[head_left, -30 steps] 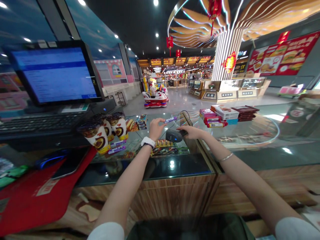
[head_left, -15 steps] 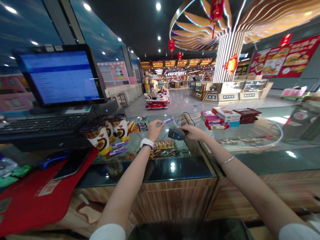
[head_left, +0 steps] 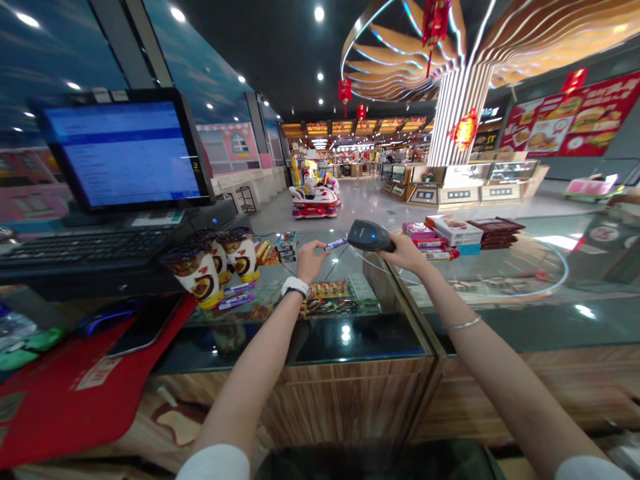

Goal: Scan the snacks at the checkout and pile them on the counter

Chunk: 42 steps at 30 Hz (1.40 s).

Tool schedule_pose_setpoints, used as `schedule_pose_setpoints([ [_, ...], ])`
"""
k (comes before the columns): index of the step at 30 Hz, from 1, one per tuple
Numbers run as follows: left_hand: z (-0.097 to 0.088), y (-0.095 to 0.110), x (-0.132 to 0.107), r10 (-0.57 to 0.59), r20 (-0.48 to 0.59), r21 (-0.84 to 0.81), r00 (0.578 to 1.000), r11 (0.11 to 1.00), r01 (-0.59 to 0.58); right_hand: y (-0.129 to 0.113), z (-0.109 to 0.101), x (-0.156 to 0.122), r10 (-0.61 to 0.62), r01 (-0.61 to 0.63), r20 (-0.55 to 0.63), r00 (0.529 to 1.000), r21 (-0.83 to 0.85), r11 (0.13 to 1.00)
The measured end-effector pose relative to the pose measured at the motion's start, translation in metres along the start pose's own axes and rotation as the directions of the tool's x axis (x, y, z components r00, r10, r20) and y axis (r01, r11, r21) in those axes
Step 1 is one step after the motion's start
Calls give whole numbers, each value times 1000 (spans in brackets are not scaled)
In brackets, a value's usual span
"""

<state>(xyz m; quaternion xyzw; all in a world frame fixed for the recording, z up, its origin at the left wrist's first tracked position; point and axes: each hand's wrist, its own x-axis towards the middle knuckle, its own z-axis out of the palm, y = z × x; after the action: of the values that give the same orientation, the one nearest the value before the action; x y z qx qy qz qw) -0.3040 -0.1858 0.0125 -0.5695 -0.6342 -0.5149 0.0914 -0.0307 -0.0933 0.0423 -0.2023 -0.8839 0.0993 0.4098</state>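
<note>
A slim purple-wrapped snack bar [head_left: 336, 244] sits pinched between the fingertips of the left hand [head_left: 310, 260], as far as this small view shows. Just beside it, the right hand [head_left: 403, 253] is clamped around a black handheld barcode scanner [head_left: 371, 235]. Both are above a glass-topped wooden bench [head_left: 360, 340], with paper snack cups [head_left: 197, 273] to the left and stacked boxed sweets [head_left: 450, 230] to the right.

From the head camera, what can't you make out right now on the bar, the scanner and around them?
In the head view:
Purple bar: wrapper text and any barcode too small; the left hand covers one end.
Handheld scanner: grip and any trigger hidden by the right hand.
Monitor screen: text blurred and too small.
Snack packs under the counter glass: labels too small.
</note>
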Motion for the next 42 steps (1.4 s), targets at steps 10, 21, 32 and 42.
schedule_pose_setpoints([
  [10,-5,-8,-2,-41,-10,41,999,998,41,-13,4,-1,43,-10,224,974,-148,989],
  [21,-5,-10,-3,-9,15,42,1000,999,9,-10,7,-1,68,-8,267,961,-220,976],
  [32,-5,-8,-1,-38,-1,55,999,998,38,-12,8,-1,65,-5,262,963,-221,975],
  [42,-6,-6,-2,-35,-16,23,999,999,35,0,26,-6,-90,84,352,932,35,996],
])
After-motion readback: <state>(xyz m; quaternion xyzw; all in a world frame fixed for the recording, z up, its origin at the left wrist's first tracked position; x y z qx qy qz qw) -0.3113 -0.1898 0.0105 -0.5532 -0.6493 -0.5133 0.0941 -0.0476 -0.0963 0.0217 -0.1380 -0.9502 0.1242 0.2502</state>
